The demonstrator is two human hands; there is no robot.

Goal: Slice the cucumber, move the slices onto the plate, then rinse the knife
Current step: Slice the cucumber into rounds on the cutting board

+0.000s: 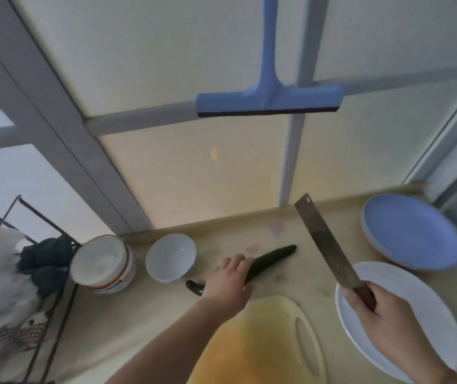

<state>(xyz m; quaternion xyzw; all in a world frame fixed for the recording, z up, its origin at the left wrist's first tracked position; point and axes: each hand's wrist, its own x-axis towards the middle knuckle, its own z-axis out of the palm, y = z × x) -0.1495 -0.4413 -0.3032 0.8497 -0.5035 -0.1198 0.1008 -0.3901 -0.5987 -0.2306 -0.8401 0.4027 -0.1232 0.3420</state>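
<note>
Bowls (171, 257) sit left of our left hand (228, 278), which curls over the cucumber (273, 259). Our right hand (379, 314) grips the knife (325, 242) above a white plate (404, 284).

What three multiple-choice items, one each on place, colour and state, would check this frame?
1. Where does the cucumber lie?
A. On the counter
B. On the white plate
C. In the bowl

2. What colour is the far plate?
A. Red
B. Blue
C. Black

3. What does the right hand hold?
A. Nothing
B. A cup
C. The knife

Answers:
1 A: the cucumber lies whole on the counter beyond the board, with the left hand on it.
2 B: it is blue, behind the white plate.
3 C: the fingers wrap the knife's handle and the blade points up and away.
</note>
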